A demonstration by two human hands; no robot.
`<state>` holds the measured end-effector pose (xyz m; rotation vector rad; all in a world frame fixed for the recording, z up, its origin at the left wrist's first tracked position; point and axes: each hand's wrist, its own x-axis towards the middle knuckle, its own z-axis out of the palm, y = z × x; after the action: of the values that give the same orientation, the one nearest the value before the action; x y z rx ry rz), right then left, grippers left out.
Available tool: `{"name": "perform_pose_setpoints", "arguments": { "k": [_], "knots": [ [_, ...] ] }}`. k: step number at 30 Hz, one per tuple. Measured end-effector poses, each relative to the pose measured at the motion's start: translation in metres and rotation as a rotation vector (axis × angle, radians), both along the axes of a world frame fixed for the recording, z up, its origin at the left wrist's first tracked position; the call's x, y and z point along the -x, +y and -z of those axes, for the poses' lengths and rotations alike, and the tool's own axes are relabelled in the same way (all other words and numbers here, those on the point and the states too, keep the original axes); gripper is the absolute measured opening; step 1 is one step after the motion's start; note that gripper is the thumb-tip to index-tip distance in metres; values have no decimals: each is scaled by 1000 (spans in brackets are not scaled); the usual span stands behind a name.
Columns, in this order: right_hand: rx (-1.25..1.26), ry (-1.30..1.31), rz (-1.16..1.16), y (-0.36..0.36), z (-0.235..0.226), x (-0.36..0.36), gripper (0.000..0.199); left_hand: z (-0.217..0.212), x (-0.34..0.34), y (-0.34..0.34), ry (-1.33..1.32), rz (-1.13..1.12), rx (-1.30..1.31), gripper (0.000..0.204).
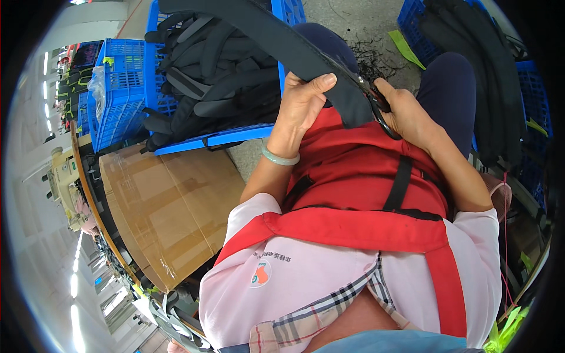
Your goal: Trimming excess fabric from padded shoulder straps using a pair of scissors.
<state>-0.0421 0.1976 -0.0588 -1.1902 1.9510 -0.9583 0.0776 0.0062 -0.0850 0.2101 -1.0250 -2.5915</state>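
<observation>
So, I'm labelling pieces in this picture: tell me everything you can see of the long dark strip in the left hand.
The dark strip is long, flat and nearly black, with a smooth, fabric-like surface. The left hand pinches it near its lower end, thumb on top. It slants up and left over the blue crate and leaves the picture. Scissors in the right hand are at its right edge; whether they are cutting is unclear.

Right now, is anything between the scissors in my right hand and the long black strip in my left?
Nothing visible: the scissors in your right hand sit right at the edge of the long black strip. Your left hand grips it left of the scissors, not between.
</observation>
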Motion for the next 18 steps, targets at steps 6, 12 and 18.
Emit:
{"name": "perform_pose_setpoints", "arguments": {
  "k": [6, 12, 18],
  "knots": [
    [24, 1, 48, -1, -8, 2, 28, -2, 0, 7, 8, 37, 58, 19],
    [-60, -73, 101, -1, -10, 3, 35, -21, 8, -8, -63, -19, -51, 10],
    [64, -10, 46, -6, -7, 2, 42, -16, 10, 1, -58, 21, -11, 13]
  ]
}}
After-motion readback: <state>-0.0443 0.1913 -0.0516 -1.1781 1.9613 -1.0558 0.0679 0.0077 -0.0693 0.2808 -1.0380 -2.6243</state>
